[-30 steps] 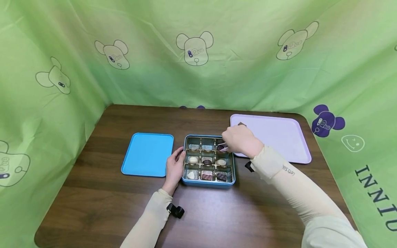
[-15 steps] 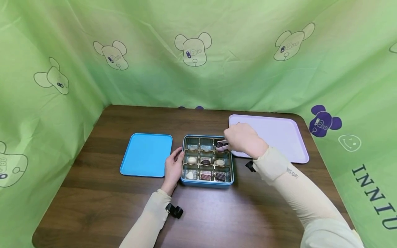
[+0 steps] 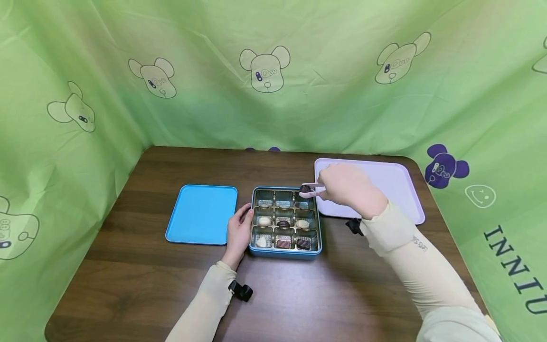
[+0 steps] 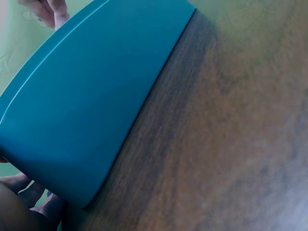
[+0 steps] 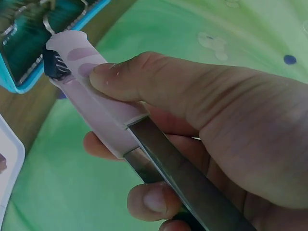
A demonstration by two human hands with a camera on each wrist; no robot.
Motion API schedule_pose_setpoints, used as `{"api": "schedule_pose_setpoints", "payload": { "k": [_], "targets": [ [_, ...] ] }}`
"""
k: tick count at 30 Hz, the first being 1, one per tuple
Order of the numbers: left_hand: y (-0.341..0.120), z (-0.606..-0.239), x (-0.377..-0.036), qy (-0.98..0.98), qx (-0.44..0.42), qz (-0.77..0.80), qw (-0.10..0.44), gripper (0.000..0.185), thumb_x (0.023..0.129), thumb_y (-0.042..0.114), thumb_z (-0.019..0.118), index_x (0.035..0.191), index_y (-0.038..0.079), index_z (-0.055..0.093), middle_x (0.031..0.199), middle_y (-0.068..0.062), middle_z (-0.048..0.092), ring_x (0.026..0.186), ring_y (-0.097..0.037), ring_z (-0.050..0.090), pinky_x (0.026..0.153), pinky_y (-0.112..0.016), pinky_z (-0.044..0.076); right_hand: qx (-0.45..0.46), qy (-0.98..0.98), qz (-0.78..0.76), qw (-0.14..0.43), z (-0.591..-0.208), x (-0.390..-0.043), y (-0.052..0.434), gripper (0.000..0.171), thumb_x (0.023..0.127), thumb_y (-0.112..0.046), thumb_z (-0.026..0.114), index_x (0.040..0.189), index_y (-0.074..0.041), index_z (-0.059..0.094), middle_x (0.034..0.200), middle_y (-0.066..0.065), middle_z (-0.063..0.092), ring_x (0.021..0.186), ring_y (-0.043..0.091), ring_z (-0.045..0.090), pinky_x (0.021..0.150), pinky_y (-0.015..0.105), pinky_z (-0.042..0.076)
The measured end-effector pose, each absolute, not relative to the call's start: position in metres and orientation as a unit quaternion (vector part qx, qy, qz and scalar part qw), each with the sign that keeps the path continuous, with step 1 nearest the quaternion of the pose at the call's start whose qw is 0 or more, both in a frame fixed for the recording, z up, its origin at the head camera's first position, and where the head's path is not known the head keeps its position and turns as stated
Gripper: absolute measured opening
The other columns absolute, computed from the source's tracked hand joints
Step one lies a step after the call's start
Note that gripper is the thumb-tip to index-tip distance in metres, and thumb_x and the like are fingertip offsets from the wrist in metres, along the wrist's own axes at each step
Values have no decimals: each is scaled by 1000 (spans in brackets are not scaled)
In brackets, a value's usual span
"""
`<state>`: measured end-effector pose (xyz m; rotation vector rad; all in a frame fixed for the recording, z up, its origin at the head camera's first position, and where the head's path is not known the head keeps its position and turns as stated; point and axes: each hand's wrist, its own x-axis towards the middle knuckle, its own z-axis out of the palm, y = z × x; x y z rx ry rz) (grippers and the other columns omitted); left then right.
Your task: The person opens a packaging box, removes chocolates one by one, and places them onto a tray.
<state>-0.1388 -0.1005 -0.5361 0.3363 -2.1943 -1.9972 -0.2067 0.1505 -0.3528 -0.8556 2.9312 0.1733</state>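
Note:
A blue tin (image 3: 318,237) with nine compartments sits mid-table, with several chocolates in its middle and front rows. My left hand (image 3: 239,230) holds its left wall, thumb at the rim; the left wrist view shows that blue wall (image 4: 96,96) close up with my fingers (image 4: 24,202) beside it. My right hand (image 3: 331,186) grips pink-tipped tongs (image 3: 314,190). The tongs pinch a dark chocolate (image 3: 305,189) just above the tin's back right compartment. In the right wrist view my thumb and fingers (image 5: 144,82) squeeze the tongs (image 5: 96,101) on the chocolate (image 5: 55,65).
A lavender tray (image 3: 384,190) lies right of the tin, largely behind my right hand; its corner (image 5: 9,154) holds a dark piece (image 5: 1,166). The blue lid (image 3: 201,213) lies flat left of the tin. Green cloth walls surround the brown table (image 3: 299,294).
My right hand has lifted the tongs and the dark chocolate out of the tin's back right compartment and drawn back toward the tray. The left hand has stayed put.

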Motion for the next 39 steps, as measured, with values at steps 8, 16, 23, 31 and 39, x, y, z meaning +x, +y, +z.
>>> {"api": "schedule_pose_setpoints", "payload": {
  "k": [8, 16, 23, 31, 39],
  "targets": [
    [-100, -537, -138, -733, 111, -666, 80, 36, 104, 19, 59, 135, 1, 63, 128, -21, 66, 116, -32, 65, 94, -47, 53, -242, 970, 33, 21, -335, -210, 173, 4, 83, -26, 75, 80, -23, 75, 65, -2, 60, 58, 24, 53, 49, 46, 44],
    [-101, -536, -139, -728, 113, -671, 79, 36, 104, 18, 60, 135, 1, 63, 126, -21, 67, 115, -32, 65, 94, -47, 53, -207, 978, 17, 28, -327, -215, 194, 12, 85, -32, 74, 80, -21, 72, 66, 0, 58, 59, 23, 53, 48, 44, 43],
    [-101, -536, -138, -728, 114, -671, 80, 36, 104, 18, 59, 134, 0, 63, 125, -21, 68, 112, -32, 66, 92, -46, 54, -188, 981, 18, 37, -336, -221, 209, 14, 85, -31, 75, 77, -20, 71, 67, 0, 59, 59, 24, 53, 50, 46, 45],
    [-101, -537, -137, -730, 116, -669, 77, 36, 104, 20, 59, 135, 1, 63, 125, -21, 68, 113, -32, 66, 92, -47, 53, -158, 984, 8, 87, -356, -230, 223, 14, 86, -35, 75, 82, -22, 75, 73, 1, 62, 64, 24, 55, 54, 46, 45],
    [-102, -538, -139, -736, 115, -663, 75, 36, 104, 21, 59, 135, 3, 64, 124, -19, 69, 112, -30, 67, 92, -45, 54, -174, 980, 1, 97, -373, -238, 226, 14, 84, -33, 77, 88, -19, 80, 74, 1, 65, 65, 23, 56, 54, 44, 45]
  ]
}}
